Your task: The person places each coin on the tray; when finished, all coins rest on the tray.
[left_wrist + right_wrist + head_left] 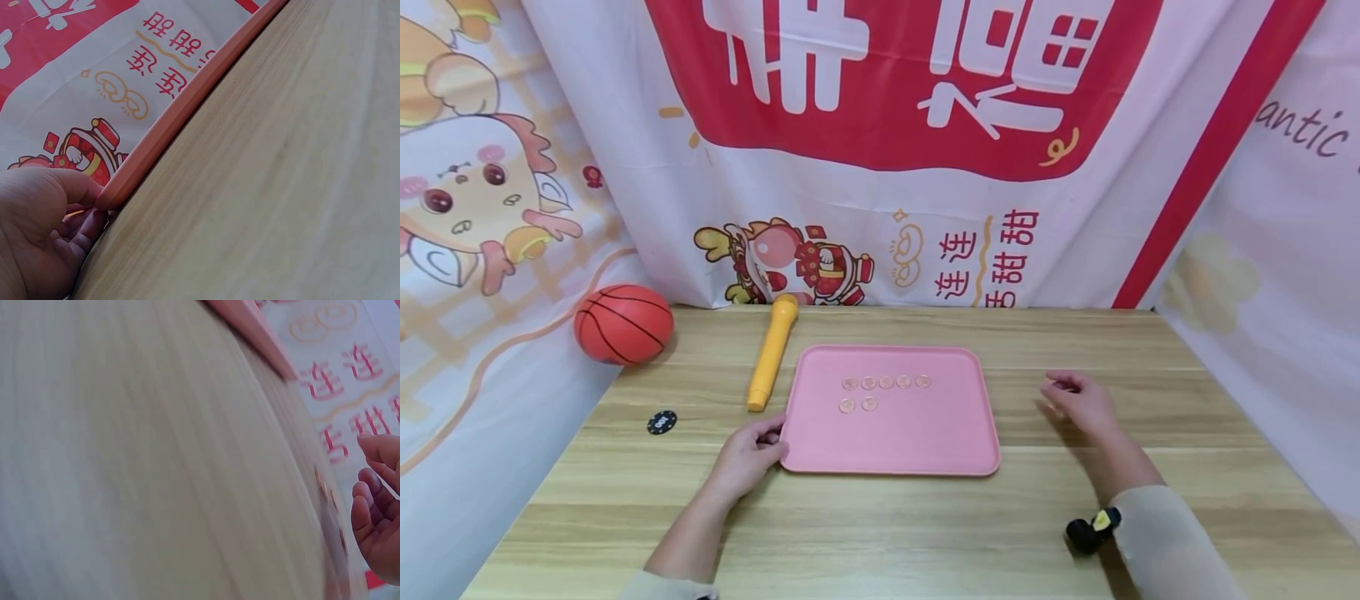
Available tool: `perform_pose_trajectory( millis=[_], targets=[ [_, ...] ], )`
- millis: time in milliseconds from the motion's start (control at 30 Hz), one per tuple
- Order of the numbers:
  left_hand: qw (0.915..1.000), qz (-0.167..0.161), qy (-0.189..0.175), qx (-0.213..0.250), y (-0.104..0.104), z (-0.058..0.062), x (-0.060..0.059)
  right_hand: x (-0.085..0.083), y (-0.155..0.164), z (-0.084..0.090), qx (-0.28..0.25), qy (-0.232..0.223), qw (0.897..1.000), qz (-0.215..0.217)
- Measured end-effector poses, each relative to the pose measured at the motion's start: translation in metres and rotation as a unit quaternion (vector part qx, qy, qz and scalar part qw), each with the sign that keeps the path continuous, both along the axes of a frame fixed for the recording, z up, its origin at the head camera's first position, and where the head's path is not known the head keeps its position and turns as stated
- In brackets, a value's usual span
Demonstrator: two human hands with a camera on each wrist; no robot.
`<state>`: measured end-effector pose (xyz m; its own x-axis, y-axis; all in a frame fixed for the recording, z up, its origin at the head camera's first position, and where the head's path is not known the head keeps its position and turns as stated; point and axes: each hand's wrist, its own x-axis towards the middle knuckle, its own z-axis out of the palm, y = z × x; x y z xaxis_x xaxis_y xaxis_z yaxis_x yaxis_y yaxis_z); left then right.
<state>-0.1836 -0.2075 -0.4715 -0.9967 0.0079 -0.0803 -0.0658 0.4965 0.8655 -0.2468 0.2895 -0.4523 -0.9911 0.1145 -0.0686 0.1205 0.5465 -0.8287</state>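
- The pink tray point(917, 433) lies flat on the table point(880, 525), between the two hands.
- The left hand point(747, 454) grips the tray's near left corner with curled fingers.
- The right hand point(1078, 402) rests on the table, well apart from the tray, fingers loosely curled; I cannot tell if it holds something.
- Seven small coins point(886, 382) lie on the tray.

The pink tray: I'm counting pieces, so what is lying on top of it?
Seven small round clear discs lie on the pink tray: five in a back row, two in front. The left hand holds its near left corner; anything under the tray is hidden.
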Motion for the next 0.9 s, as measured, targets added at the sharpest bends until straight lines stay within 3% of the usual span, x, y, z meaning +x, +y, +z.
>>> perform_pose_trajectory(
  millis=[467, 900],
  targets=[
    [1.0, 0.001, -0.005, -0.001, 0.0, -0.001, -0.001, 0.005, 0.04, -0.008, 0.094, 0.009, 0.996, -0.008],
    [1.0, 0.003, -0.005, -0.004, 0.0, 0.002, 0.002, -0.002, 0.047, -0.006, 0.126, -0.071, 0.989, 0.007]
  ],
)
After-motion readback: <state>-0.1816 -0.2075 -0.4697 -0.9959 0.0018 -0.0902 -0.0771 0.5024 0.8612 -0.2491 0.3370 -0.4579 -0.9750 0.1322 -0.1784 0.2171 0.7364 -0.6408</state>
